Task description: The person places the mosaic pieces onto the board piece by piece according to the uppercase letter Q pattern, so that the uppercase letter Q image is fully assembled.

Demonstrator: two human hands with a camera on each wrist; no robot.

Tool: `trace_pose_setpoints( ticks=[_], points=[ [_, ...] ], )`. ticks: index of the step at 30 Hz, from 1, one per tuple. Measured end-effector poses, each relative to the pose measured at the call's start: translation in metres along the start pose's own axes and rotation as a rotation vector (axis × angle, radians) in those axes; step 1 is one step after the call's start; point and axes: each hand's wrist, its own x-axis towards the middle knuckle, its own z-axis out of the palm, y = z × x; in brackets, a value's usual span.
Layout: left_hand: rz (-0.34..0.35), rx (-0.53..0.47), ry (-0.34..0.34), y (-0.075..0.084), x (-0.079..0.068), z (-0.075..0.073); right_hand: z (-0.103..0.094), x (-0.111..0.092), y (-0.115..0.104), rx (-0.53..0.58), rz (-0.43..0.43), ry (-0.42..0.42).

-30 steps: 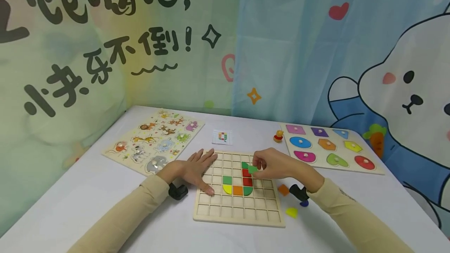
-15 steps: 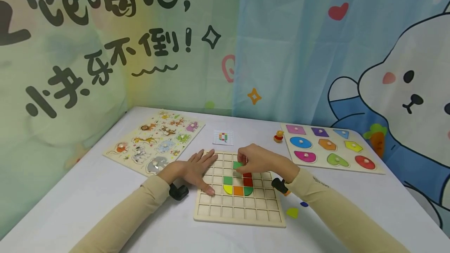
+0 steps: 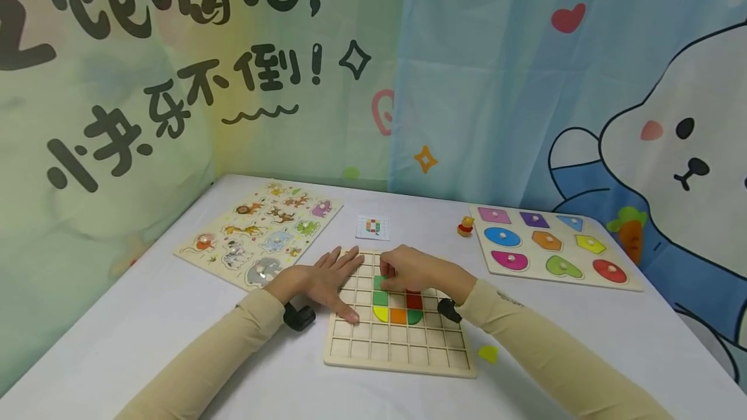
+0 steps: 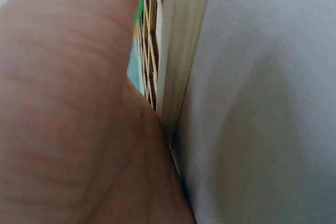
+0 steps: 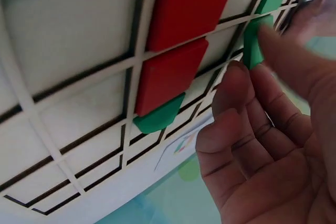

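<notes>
A wooden grid board (image 3: 379, 350) lies on the white table with coloured tiles in several cells. My right hand (image 3: 411, 269) pinches a green square tile (image 5: 253, 43) between thumb and fingers, over the cell just beyond another green square tile (image 3: 380, 299). In the right wrist view, red square tiles (image 5: 170, 74) and a rounded green tile (image 5: 160, 114) sit in one column. Nearer on the board are a rounded yellow tile (image 3: 380, 314), an orange square tile (image 3: 398, 316) and a rounded green tile (image 3: 415, 317). My left hand (image 3: 321, 285) rests with spread fingers on the board's left edge.
A pattern card (image 3: 373, 228) lies beyond the board. An animal puzzle (image 3: 257, 232) is at back left, a shape puzzle (image 3: 554, 248) at back right, with a small figurine (image 3: 465, 226) beside it. A loose yellow tile (image 3: 488, 354) lies right of the board.
My right hand has carried the green square tile leftward across the board, from the red tiles' column to the left green tile's column. My left hand has stayed in place.
</notes>
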Motion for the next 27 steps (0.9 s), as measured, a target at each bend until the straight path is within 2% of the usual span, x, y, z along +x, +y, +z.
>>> trace_pose_setpoints(
  ticks=[18,22,27],
  points=[
    [0.008,-0.009,0.023,-0.009,0.009,0.007,-0.001,0.003,-0.003,-0.025,0.039,-0.046],
    [0.003,0.000,0.013,-0.008,0.009,0.006,0.000,0.003,-0.002,-0.024,0.043,-0.046],
    [0.014,-0.017,0.002,-0.002,0.001,0.000,0.002,0.004,0.000,-0.037,0.045,-0.048]
  ],
)
